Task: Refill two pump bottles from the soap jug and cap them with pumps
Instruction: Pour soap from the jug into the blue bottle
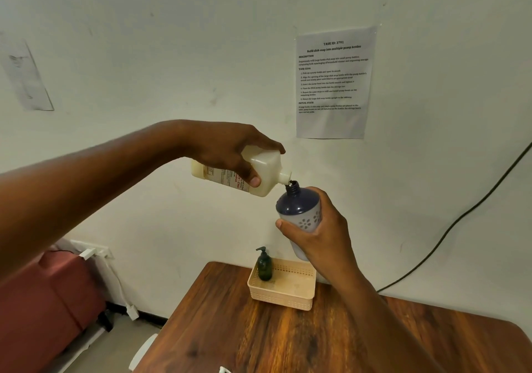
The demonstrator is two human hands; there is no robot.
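1. Both hands were raised above the table (288, 341), each closed on a container. Left hand (227, 148) was wrapped over the upper body of the soap jug (259, 171), thumb pressed on its front face.
2. Right hand (319, 234) was clamped around the lower body of the pump bottle (298, 208), thumb across the front, fingers behind.
3. Soap jug: pale cream, squarish, tipped close to horizontal with its short neck pointing right and down. Neck opening sat just at the open mouth of the pump bottle; whether liquid was flowing could not be told.
4. Pump bottle: dark blue top and threaded neck, grey-white lower part with a pale flower pattern, held nearly upright with no pump on it. Fill level not visible.
5. Basket (283, 297), cream plastic, open-weave walls, stood on the table near the wall. In its left rear corner stood a dark green bottle (264, 267) with a pump fitted, upright.
6. Jug label carried red and dark print; too tilted and small to read.
7. Paper sheet (334, 84) was fixed to the wall (172, 41), headed "TASK ID: 3791" and "Refill dish soap into multiple pump bottles", with sections "DESCRIPTION", "TASK GOAL" and "INITIAL STATE".
8. Black cable (460, 217) ran down the wall at right.
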